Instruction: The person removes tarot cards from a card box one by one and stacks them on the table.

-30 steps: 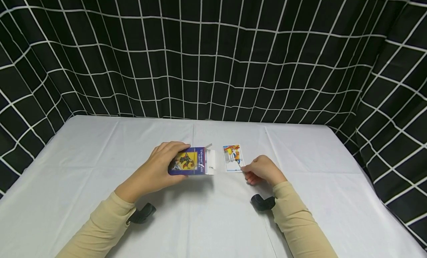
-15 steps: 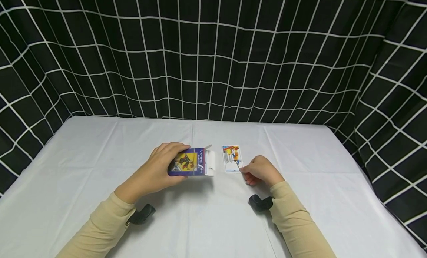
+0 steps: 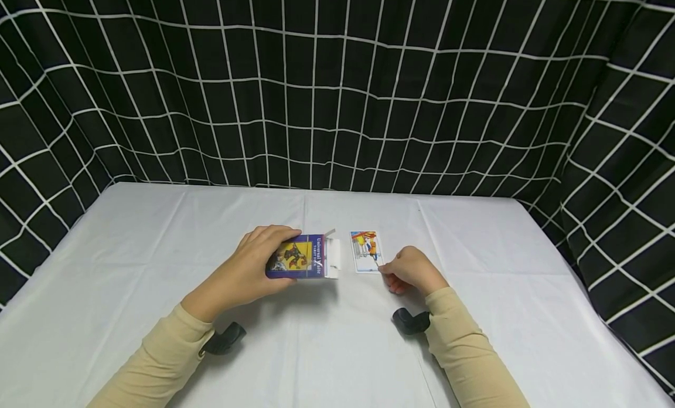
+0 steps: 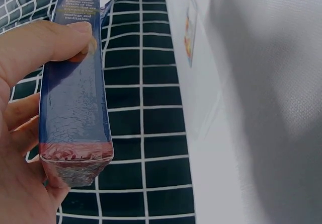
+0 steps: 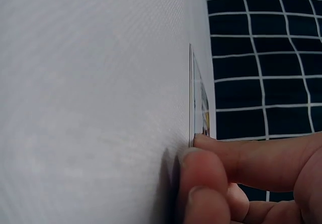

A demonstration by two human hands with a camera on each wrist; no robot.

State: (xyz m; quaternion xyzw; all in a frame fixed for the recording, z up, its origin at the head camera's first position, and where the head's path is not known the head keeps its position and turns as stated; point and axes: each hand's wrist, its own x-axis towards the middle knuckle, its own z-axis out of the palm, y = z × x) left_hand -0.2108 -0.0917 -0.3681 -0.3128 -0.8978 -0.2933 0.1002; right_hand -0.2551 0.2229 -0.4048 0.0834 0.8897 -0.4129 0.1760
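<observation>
My left hand [image 3: 248,264] grips a blue tarot deck box [image 3: 297,258], fingers over the far side and thumb on the near side. The box's white end flap [image 3: 333,257] sticks out open on the right. In the left wrist view the thumb presses the printed narrow side of the box [image 4: 75,103]. Just right of the box, a colourful tarot card [image 3: 365,252] lies face up. My right hand [image 3: 413,270] pinches its near right corner between thumb and fingertips. Seen edge-on in the right wrist view, the card [image 5: 197,108] shows thin layered edges; how many cards I cannot tell.
A white cloth [image 3: 337,349] with fold creases covers the table. Black curtains with a white grid [image 3: 337,91] stand behind the table and along both sides. Dark wrist camera mounts [image 3: 224,339] jut inward from the sleeves.
The right hand and the card have shifted very slightly left, toward the box. The left hand and the box hold almost still.
</observation>
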